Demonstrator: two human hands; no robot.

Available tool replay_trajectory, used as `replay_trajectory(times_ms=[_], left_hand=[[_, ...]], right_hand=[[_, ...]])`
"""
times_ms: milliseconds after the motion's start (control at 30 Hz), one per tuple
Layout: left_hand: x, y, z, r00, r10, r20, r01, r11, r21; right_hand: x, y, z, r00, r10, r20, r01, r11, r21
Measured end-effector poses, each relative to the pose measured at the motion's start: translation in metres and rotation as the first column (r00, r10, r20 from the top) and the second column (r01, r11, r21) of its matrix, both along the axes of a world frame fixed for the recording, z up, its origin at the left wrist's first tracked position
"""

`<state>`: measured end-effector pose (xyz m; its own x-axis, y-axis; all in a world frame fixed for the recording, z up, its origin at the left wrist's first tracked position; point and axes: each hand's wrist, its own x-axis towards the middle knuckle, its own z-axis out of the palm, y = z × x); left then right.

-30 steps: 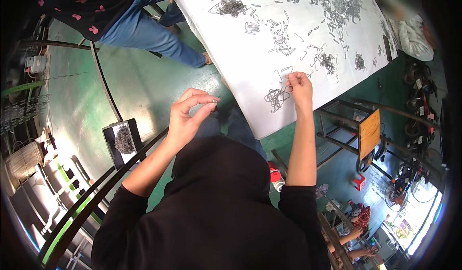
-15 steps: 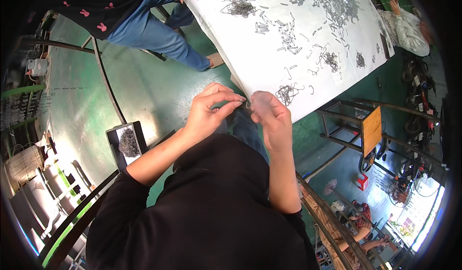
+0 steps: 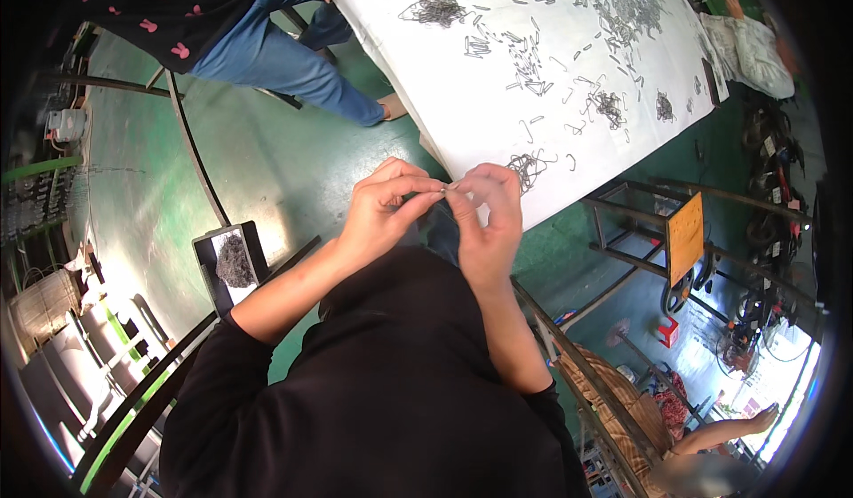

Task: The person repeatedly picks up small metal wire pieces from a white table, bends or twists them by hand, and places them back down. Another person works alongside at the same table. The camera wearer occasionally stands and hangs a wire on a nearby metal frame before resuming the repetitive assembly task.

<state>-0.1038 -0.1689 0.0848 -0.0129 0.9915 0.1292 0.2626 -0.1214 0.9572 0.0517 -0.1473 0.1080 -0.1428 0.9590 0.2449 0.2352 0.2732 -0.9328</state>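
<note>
Step, seemingly: working small metal piece (image 3: 443,190), twelve o'clock of chest | left hand (image 3: 378,209) pinching it | right hand (image 3: 491,223) pinched alongside, contents unclear; wire hooks (image 3: 526,171) at its one o'clock | next likely needs steadiness

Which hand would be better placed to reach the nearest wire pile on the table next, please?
The right hand, I'd judge: it appears close to that wire pile on the white table, while the left hand is farther left, outside the table's edge.
</note>
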Motion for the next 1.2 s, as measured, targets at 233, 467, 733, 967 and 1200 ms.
replay_trajectory(times_ms=[233,467,733,967,1200], left_hand=[[0.004,0.073,-0.047,0.977,0.039,-0.210,-0.007,0.989,0.150],[0.112,0.178,-0.105,0.844,-0.049,-0.534,0.227,0.935,0.272],[0.136,0.204,-0.112,0.720,-0.202,-0.664,0.307,0.951,0.044],[0.052,0.155,-0.053,0.942,-0.208,0.263,0.307,0.852,-0.424],[0.009,0.069,0.006,0.883,-0.118,0.454,0.347,0.815,-0.464]], right_hand=[[0.009,-0.003,-0.006,0.998,0.047,0.041,-0.053,0.988,0.145],[0.021,-0.003,-0.011,0.990,0.105,0.095,-0.115,0.988,0.107],[0.025,-0.003,-0.016,0.993,0.084,0.086,-0.095,0.986,0.136],[0.020,-0.010,-0.021,0.998,0.000,0.057,-0.003,0.998,0.061],[0.011,-0.012,-0.023,0.995,-0.091,0.050,0.088,0.994,0.059]])
